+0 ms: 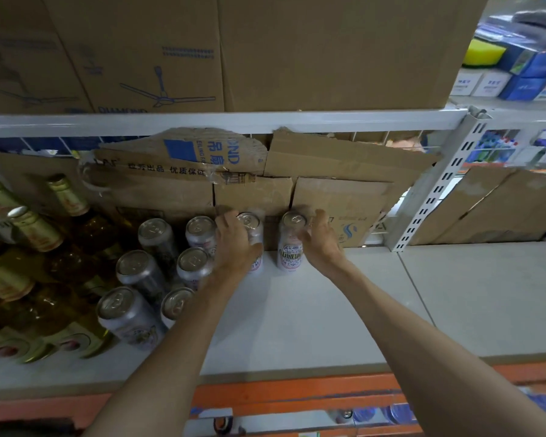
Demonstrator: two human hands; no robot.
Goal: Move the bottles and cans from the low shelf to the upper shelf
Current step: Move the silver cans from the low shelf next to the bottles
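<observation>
1. At the back of the white shelf (297, 310), against the cardboard backing (338, 197), two white printed cans stand upright, a small gap between them.
2. The left can (255, 234) is wrapped by the left hand (235, 244): fingers curl over its top and left side, thumb lies across the front. The hand is closed around the can body.
3. The right can (290, 244) is touched on its right side by the right hand (323, 244). The fingers are bent against the can's upper part; whether the thumb closes round the can cannot be told.
4. Both cans rest with their bases on the shelf surface.
5. Just left of the left hand, a group of silver cans (158, 272) stands in rows running toward the shelf front; the nearest ones touch or almost touch the left wrist.
6. Further left, bottles with gold foil necks (35, 228) fill the shelf end.
7. Above, a white shelf rail (221, 121) carries large cardboard boxes (328, 52).
8. Along the front, the shelf has an orange edge (297, 392).
</observation>
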